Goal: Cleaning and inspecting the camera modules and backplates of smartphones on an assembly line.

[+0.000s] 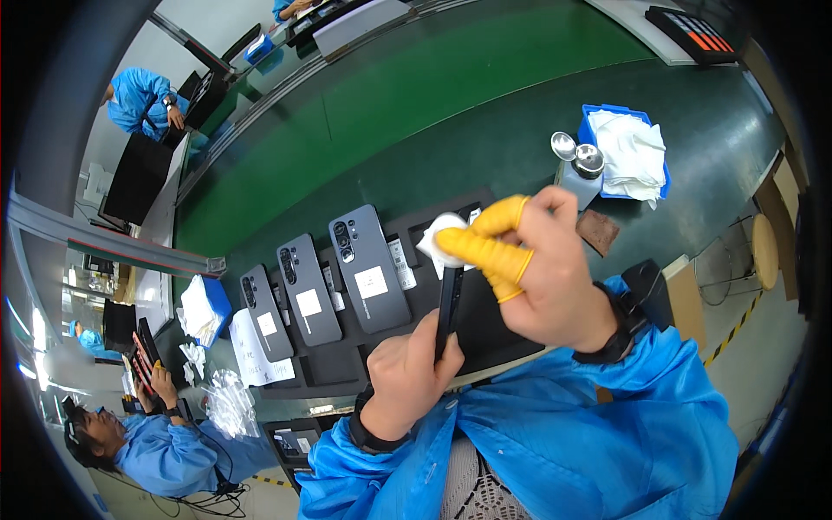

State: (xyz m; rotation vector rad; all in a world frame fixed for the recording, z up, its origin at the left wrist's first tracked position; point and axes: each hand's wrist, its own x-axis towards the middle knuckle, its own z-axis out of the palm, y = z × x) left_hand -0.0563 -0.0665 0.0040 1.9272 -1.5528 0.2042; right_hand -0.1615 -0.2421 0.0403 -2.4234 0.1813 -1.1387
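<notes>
Between the fingers of my left hand [403, 377] is a dark phone [450, 299], held upright and seen edge-on. My right hand [550, 269], with yellow finger cots on several fingers, pinches a white cloth [438, 241] against the phone's upper end. To the left, three grey phones lie backs up in a black foam tray [325, 368]: a large one [386, 299], a middle one [322, 325] and a smaller one [276, 342]. Each bears a white label. Part of the tray is hidden behind my hands.
A pump bottle [579, 186] with its lid raised stands beside a blue bin [666, 184] of white cloths. A brown block [598, 231] lies nearby. Left are a paper sheet [250, 351], plastic bags [230, 403] and another blue bin [217, 299]. A co-worker [186, 455] sits at left.
</notes>
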